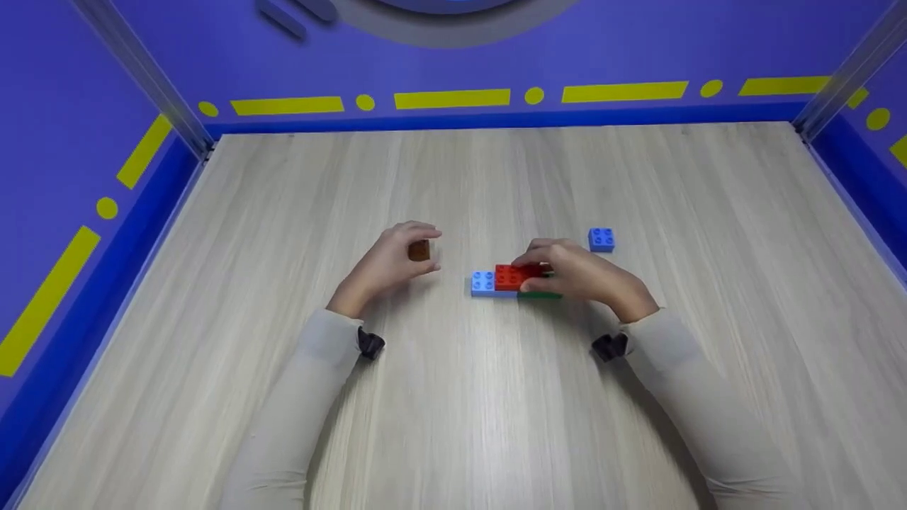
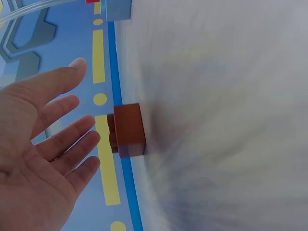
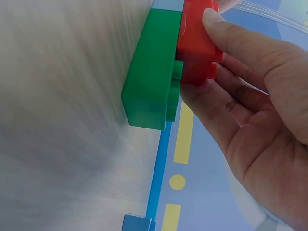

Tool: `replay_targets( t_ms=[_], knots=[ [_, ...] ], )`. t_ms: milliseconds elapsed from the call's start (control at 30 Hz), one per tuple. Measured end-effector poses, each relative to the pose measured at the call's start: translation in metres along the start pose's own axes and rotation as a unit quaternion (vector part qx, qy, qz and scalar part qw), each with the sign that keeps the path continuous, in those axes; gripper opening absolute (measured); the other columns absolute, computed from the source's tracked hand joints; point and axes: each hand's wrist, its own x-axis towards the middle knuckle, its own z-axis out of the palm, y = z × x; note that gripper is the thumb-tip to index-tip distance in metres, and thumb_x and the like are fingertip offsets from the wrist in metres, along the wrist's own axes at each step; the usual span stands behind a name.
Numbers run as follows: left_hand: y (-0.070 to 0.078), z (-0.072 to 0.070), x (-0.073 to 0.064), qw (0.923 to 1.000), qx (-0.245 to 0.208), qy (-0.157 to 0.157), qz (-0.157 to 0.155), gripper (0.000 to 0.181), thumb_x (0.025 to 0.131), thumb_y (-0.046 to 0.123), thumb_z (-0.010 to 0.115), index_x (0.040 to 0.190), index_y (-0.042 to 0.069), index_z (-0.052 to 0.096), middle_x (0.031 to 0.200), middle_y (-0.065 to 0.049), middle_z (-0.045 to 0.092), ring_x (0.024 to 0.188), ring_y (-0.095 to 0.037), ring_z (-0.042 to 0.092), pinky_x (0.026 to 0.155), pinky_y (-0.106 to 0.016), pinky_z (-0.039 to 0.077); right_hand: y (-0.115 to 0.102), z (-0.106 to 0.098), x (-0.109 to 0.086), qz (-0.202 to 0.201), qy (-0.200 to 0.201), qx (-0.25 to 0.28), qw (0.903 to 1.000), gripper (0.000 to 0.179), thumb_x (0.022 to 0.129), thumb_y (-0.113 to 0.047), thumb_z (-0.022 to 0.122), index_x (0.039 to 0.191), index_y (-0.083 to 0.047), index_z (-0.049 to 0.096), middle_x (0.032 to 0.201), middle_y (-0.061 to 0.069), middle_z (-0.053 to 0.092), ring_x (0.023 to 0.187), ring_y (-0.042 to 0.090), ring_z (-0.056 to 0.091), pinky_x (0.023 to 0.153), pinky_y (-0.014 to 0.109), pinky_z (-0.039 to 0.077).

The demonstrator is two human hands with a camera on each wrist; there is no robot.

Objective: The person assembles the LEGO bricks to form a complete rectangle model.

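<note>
My left hand point(image 1: 393, 255) is spread beside a small brown toy brick point(image 1: 419, 250). In the left wrist view the fingers are relaxed and apart from that brick point(image 2: 130, 130), which stands on the table. With thumb and fingers, my right hand point(image 1: 577, 273) pinches a red brick point(image 1: 506, 277). The red brick sits across the tops of a light blue brick point(image 1: 483, 282) and a green brick point(image 3: 151, 62), set end to end. Bare studs of the green brick show at its near end in the right wrist view. My right hand hides part of the red and green bricks from above.
A small blue brick point(image 1: 601, 240) rests on the table just beyond the right hand. The pale wood-grain table point(image 1: 453, 411) is bounded by purple-blue walls point(image 1: 453, 71) with yellow marks at the back and both sides.
</note>
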Motion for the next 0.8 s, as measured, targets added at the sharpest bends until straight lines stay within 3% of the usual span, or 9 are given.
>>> replay_targets(
  t_ms=[400, 800],
  knots=[
    [-0.012, -0.007, -0.001, 0.9983, -0.004, -0.008, -0.057, 0.046, 0.087, 0.017, 0.072, 0.13, 0.004, 0.059, 0.136, -0.012, 0.055, 0.13, -0.029, 0.047, 0.111, -0.043, 0.036, -0.003, -0.001, 0.002, 0.004, -0.003, 0.012, 0.9999, 0.036, 0.087, -0.023, 0.072, 0.119, -0.008, 0.068, 0.104, 0.005, 0.064, 0.095, 0.018, 0.059, 0.083, 0.033, 0.053],
    [-0.017, -0.007, 0.0, 0.9963, -0.002, -0.018, -0.084, 0.042, 0.088, 0.016, 0.07, 0.128, 0.006, 0.06, 0.128, -0.011, 0.059, 0.121, -0.026, 0.054, 0.105, -0.039, 0.042, -0.001, -0.002, 0.001, -0.004, -0.001, 0.005, 1.0, 0.037, 0.086, -0.023, 0.072, 0.12, -0.008, 0.068, 0.104, 0.005, 0.064, 0.093, 0.018, 0.059, 0.082, 0.033, 0.053]
  ],
)
